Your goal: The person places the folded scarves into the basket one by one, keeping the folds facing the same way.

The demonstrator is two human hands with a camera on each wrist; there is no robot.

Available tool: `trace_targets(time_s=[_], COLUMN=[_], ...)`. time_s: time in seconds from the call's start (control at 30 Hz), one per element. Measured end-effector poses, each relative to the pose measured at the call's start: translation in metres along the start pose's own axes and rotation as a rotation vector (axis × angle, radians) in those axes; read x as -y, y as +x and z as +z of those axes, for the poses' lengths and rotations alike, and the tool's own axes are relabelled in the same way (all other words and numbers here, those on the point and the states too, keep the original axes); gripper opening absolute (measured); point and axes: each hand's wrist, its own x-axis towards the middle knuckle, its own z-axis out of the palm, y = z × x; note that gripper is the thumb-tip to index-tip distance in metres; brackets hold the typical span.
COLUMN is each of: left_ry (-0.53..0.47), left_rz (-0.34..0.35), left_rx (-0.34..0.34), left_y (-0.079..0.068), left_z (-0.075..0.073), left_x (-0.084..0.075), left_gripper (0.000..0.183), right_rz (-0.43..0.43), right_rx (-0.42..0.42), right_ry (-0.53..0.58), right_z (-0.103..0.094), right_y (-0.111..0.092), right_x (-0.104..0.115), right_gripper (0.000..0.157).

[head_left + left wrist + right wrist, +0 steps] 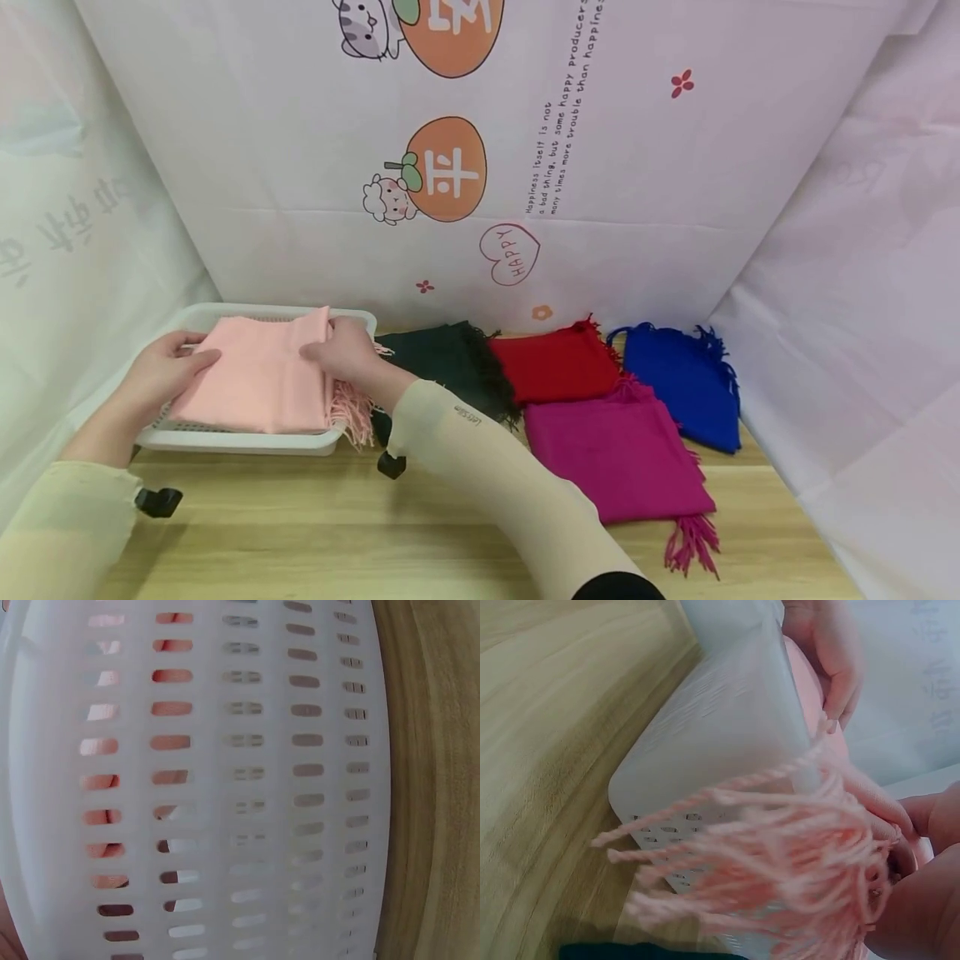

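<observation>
A folded pink scarf (258, 375) lies in the mouth of a white plastic basket (232, 442) at the left of the table. My left hand (161, 371) grips the scarf's left edge, thumb on top. At the scarf's right edge, my right hand (348, 354) pinches the folded layers between thumb and fingers. In the right wrist view, the pink fringe (780, 855) hangs over the basket's end wall. The left wrist view is filled by the basket's slotted side (210, 780), with pink cloth showing through some slots.
Right of the basket lie a dark green scarf (442, 362), a red scarf (555, 362), a magenta scarf (615, 458) and a blue scarf (678, 383), all folded. White printed sheeting (622, 150) walls the wooden table (300, 525) at the back and sides.
</observation>
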Motion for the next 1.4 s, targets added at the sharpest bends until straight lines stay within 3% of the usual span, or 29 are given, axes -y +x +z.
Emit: trace_targets(time_s=[0.2, 0.37, 0.73, 1.0, 1.23, 1.4], left_ry=[0.023, -0.002, 0.022, 0.058, 0.081, 0.116], left_rz=[-0.011, -0.035, -0.046, -0.027, -0.019, -0.025], left_rx=[-0.012, 0.019, 0.028, 0.029, 0.015, 0.024], left_y=[-0.002, -0.004, -0.003, 0.000, 0.001, 0.002], left_z=[-0.001, -0.002, -0.003, -0.003, -0.004, -0.008], left_x=[0.006, 0.010, 0.014, 0.017, 0.024, 0.023], left_gripper=[0.075, 0.079, 0.079, 0.078, 0.075, 0.073], right_rz=[-0.030, -0.038, -0.035, -0.016, 0.011, -0.028], right_rx=[-0.004, 0.014, 0.052, 0.086, 0.124, 0.117], right_ry=[-0.133, -0.238, -0.329, -0.429, -0.473, -0.492], right_z=[0.010, 0.017, 0.019, 0.026, 0.031, 0.031], right_y=[0.005, 0.006, 0.003, 0.021, 0.025, 0.023], right_x=[0.001, 0.003, 0.010, 0.003, 0.004, 0.005], right_gripper=[0.024, 0.028, 0.018, 0.006, 0.023, 0.009])
